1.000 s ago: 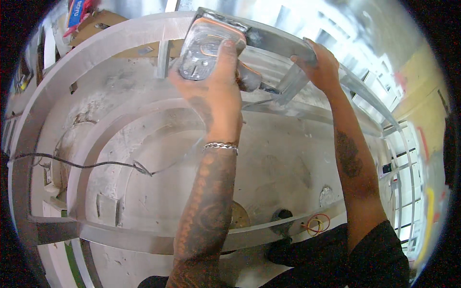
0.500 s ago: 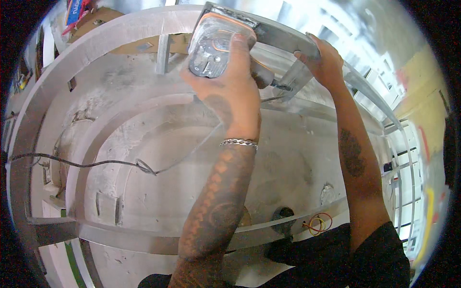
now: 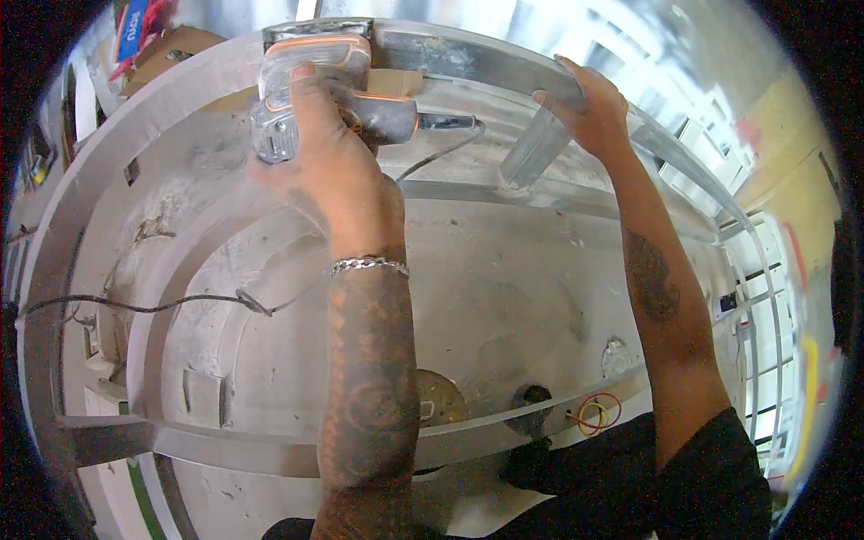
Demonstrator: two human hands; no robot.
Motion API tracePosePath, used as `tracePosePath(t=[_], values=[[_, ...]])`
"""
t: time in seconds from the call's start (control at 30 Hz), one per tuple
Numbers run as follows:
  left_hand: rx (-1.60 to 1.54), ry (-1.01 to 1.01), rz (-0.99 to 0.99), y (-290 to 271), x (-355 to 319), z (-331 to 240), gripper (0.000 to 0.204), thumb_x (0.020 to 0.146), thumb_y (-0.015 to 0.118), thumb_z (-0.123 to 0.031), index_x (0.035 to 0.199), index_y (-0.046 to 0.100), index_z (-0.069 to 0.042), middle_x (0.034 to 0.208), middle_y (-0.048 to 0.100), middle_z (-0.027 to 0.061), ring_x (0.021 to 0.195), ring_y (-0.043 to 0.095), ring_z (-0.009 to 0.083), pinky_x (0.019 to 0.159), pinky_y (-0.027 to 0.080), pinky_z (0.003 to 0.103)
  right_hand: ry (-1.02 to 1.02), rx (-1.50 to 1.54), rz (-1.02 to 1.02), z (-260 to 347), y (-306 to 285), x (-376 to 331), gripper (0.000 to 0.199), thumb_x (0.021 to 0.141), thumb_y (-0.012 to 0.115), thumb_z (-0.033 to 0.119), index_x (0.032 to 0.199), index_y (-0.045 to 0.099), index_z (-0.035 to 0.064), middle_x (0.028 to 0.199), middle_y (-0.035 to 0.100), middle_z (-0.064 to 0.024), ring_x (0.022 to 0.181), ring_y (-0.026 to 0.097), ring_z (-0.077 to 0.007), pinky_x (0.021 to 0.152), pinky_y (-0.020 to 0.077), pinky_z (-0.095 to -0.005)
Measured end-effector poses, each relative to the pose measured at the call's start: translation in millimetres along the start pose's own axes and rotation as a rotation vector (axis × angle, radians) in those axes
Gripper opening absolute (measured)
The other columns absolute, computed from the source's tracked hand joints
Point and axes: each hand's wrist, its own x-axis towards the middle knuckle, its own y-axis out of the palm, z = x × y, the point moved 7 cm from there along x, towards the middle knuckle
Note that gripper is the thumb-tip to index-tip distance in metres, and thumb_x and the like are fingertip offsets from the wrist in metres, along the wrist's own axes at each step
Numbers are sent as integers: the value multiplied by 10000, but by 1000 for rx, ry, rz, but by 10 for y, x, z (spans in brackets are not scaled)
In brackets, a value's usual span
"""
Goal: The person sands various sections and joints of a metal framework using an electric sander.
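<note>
My left hand (image 3: pixel 333 171) is wrapped round a dusty electric sander (image 3: pixel 315 67), grey with orange trim. The sander's flat pad rests against the curved grey metal rail (image 3: pixel 441 56) at the far side of the frame. From the tool's rear end a black cord (image 3: pixel 441 159) hangs down behind my wrist. Farther right, my right hand (image 3: pixel 594 112) grips the same rail, thumb on the near face and fingers over the top, just above a short slanted strut (image 3: pixel 535 148).
Below the rail lies a dusty grey curved shell (image 3: pixel 504 288) with inner ribs. The cord crosses it at left, with a kink (image 3: pixel 256 304). Red and yellow wires (image 3: pixel 596 414) poke out near my body. Cardboard (image 3: pixel 175 56) and a blue box (image 3: pixel 132 29) sit at the far left.
My left hand has slid the sander leftward along the rail, turning it so its rear end points right. The right hand keeps its hold on the rail, nearly still.
</note>
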Motion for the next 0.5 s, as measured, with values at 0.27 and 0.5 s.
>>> tracePosePath(t=[0.27, 0.5], values=[[28, 30, -7, 99, -256, 258, 829, 873, 806, -276, 1447, 275, 0, 1233, 568, 163, 1084, 601, 253, 887, 547, 400, -36, -35, -48, 58, -9, -15, 739, 759, 733, 686, 1310, 645, 202, 1079, 698, -90, 1039, 658, -333, 897, 477, -529], [-6, 13, 103, 59, -67, 253, 702, 936, 699, -421, 1426, 355, -54, 1258, 589, 135, 1070, 632, 247, 858, 564, 425, -93, 115, -87, 18, -7, 7, 730, 757, 750, 663, 1301, 647, 186, 1054, 706, -102, 1017, 671, -331, 877, 497, -495]])
